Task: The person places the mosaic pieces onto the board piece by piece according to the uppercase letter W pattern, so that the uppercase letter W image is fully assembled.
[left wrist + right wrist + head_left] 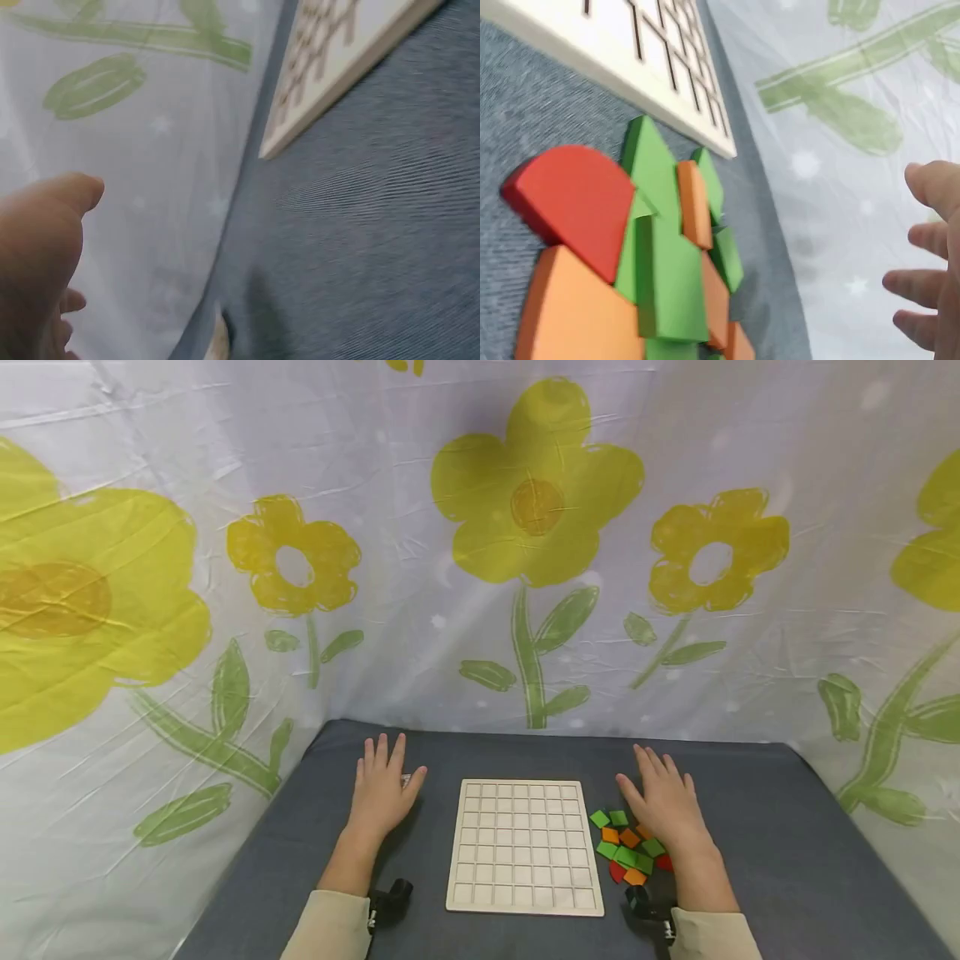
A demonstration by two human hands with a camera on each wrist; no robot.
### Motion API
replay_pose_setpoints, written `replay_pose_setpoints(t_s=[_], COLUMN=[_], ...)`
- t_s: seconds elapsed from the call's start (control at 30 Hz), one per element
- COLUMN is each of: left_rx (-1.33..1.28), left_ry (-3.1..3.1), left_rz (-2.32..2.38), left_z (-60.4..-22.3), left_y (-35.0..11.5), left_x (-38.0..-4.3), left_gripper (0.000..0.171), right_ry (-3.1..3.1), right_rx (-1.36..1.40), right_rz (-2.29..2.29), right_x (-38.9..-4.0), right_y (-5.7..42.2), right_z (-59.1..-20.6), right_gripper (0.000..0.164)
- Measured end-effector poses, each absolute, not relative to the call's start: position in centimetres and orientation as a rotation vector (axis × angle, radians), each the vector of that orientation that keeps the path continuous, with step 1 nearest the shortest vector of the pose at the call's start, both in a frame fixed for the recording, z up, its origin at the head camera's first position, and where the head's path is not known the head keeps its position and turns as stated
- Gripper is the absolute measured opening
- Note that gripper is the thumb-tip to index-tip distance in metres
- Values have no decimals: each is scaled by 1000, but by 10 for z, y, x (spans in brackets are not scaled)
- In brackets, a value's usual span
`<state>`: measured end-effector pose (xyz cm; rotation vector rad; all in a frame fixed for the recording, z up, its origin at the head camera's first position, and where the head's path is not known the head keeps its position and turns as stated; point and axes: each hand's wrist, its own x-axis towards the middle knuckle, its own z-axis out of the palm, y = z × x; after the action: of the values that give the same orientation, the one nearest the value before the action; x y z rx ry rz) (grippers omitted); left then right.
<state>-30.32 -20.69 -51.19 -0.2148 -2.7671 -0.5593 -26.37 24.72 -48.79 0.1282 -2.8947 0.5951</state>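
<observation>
And there's the right hand (663,802), fingers straight and spread, nothing gripped! Just leftward, back by its wrist, lies the loose heap of flat green, orange and red blocks (625,857), far from the splayed, unladen left hand (381,795). Blocks point every way, no shared long axis, beside the squarish pale wooden grid board (525,843) on the grey cloth-covered counter (810,885).

A lane of dark grey cloth tabletop (431,852) runs between the left hand (379,795) and the pale wooden square-grid board (522,852); a hand can pass there. The space directly above the board is accessible. On the board's right side, a loose pile of flat green, orange and red tiles (626,857) obstructs surface-level passage. The white flower-printed fabric backdrop (408,652) limits travel beyond the tabletop's far edge.
</observation>
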Motion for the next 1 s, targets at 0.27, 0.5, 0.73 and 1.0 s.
replay_pose_setpoints(t_s=[0.27,0.5,0.73,1.0], left_rx=[-300,-354,-429,-632], left_ry=[-2715,-2672,-2667,-2809], left_rz=[-813,-1042,-1271,-1548], left_z=[-501,-499,-508,-527], left_y=[-215,-210,-192,-180], left_x=[-300,-299,-298,-300], left_gripper=[72,67,62,59], right_ry=[-2832,-2840,-2873,-2928], right_rx=[251,287,311,279], right_rz=[611,673,780,887], right_x=[-259,-257,-260,-262], right_y=[243,241,242,245], right_z=[-477,-473,-475,-483], right_gripper=[73,71,61,53])
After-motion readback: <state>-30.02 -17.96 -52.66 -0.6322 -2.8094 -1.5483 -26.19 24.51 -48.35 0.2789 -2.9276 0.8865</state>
